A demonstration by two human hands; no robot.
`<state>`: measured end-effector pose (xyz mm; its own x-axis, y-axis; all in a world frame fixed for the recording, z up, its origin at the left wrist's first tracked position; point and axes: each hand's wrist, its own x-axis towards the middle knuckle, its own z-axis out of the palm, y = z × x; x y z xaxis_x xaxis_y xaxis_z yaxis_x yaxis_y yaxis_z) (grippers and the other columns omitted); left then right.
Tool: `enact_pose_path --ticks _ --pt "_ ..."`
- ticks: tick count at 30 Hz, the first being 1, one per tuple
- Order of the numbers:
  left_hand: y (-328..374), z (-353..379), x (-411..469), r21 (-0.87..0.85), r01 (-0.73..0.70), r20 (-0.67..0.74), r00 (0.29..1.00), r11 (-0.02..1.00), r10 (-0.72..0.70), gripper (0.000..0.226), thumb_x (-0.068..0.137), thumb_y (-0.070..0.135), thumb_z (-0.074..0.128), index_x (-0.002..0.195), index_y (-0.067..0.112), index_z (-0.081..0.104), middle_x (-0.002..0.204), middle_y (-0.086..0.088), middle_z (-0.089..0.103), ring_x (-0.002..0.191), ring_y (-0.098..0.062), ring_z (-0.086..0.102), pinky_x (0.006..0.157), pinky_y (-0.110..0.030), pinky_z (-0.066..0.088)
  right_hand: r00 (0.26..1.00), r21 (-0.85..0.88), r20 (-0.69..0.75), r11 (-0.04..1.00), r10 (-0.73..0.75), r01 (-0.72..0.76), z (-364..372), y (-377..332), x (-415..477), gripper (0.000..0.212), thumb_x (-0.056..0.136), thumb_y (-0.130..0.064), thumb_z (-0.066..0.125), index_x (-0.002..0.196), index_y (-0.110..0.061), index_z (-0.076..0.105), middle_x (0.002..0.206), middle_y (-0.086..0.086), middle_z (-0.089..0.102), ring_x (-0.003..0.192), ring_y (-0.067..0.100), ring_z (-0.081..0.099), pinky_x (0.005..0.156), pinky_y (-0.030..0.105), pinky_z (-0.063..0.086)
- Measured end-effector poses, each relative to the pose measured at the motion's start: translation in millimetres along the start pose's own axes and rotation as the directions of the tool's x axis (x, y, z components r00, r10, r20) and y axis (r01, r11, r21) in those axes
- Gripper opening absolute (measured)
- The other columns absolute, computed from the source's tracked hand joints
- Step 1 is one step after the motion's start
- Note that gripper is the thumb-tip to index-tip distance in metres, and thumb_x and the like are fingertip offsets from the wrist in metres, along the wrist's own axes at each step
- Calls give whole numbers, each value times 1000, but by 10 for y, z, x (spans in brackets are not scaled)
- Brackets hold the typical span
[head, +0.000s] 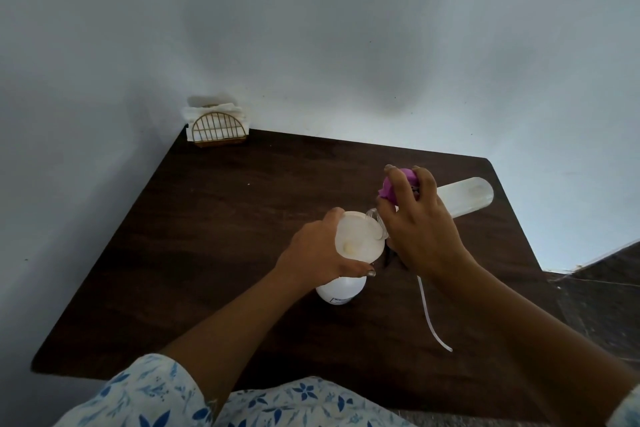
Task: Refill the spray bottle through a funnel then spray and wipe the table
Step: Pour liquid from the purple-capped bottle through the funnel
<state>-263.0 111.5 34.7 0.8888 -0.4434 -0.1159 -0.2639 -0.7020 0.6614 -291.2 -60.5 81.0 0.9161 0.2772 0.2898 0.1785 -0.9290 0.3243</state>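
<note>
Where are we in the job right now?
Done: the purple spray head is off, tube dangling. In hand: left hand steadies the funnel on the white bottle; right hand grips the spray head, a clear container tipped at the funnel's rim. Left: refit head, spray, wipe the table; napkins sit in their holder.

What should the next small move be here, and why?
Probably tip the clear bottle slightly further: its mouth is at the rim of the funnel, which the left hand holds on the white bottle. The right hand grips the purple spray head.
</note>
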Motion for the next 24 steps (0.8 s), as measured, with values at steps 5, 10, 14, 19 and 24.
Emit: enact_pose_path --ticks 5,10,14,19,24 --pt "-8 -1 -6 2 1 -4 1000 1000 -1 100 60 56 76 139 23 24 135 -2 48 116 -19 50 94 -36 47 1000 -15 25 1000 -2 2 -37 -11 3 54 48 -11 88 97 -8 67 130 24 52 111 52 48 64 48 56" --pt "-5 -2 -6 -1 6 -8 1000 1000 -6 99 60 57 76 138 24 25 135 -1 48 116 -19 50 93 -34 47 1000 -14 23 1000 -4 5 -49 -9 7 52 48 -10 87 96 -8 68 129 24 53 110 52 49 64 48 56" --pt "6 -8 -5 3 -2 -10 1000 1000 2 99 61 56 76 138 23 25 134 -2 49 114 -18 50 92 -33 47 1000 -3 22 1000 -2 2 -34 -5 -6 56 47 -11 88 98 -8 67 131 24 52 112 51 46 65 48 56" --pt "16 -20 -18 1 -7 -9 1000 1000 7 98 61 55 77 139 22 25 134 -2 48 115 -19 50 92 -32 47 1000 -4 -13 1000 5 -5 1 0 -7 49 52 -9 85 97 -8 66 131 24 51 112 48 37 65 47 56" --pt "5 -12 -19 0 6 -4 1000 1000 -6 100 60 56 76 139 23 24 134 -2 48 114 -19 50 91 -33 48 1000 -1 -18 1000 3 -3 12 0 -13 51 50 -9 86 98 -8 66 132 24 50 113 48 35 65 48 56"
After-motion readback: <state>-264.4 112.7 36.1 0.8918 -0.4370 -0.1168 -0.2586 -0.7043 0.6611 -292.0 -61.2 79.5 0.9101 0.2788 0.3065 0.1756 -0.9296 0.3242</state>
